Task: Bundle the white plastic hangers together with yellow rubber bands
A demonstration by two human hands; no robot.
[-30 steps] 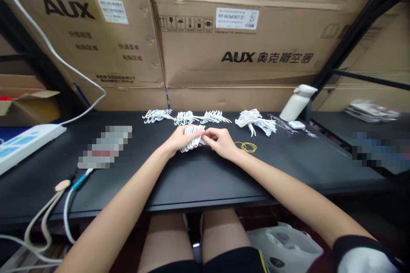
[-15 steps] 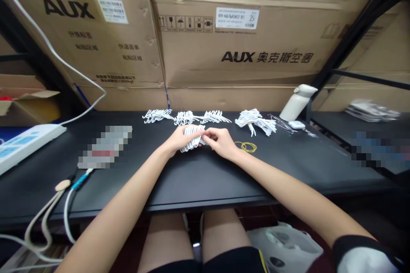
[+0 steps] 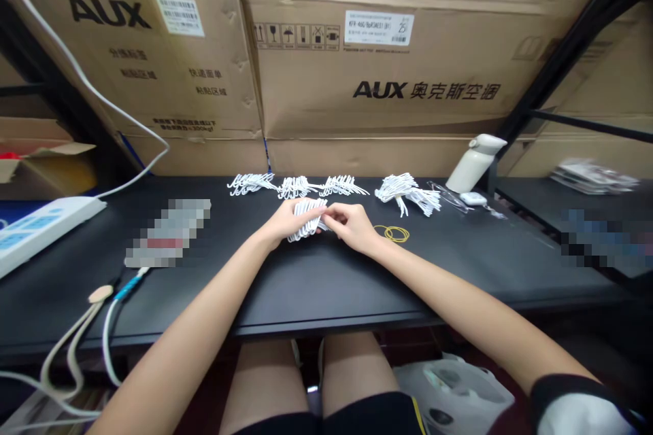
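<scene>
A bundle of white hooks [image 3: 307,219] is gripped in my left hand [image 3: 280,224], just above the dark tabletop [image 3: 326,285]. My right hand [image 3: 352,224] is closed at the right end of the same bundle, thumb and fingers pinched on it; the fingertips are partly hidden. Behind the hands lie three similar bunches of white hooks, at the left [image 3: 251,183], in the middle [image 3: 294,187] and at the right [image 3: 343,185]. A larger white pile [image 3: 408,194] rests farther right. Yellow rubber bands [image 3: 395,234] lie beside my right wrist.
A white bottle [image 3: 475,163] stands at the back right, near glasses [image 3: 449,197] and a small white case [image 3: 473,199]. At left are a power strip [image 3: 45,228], a blurred-out phone-like object [image 3: 168,234] and cables. Cardboard boxes [image 3: 306,109] form the back wall.
</scene>
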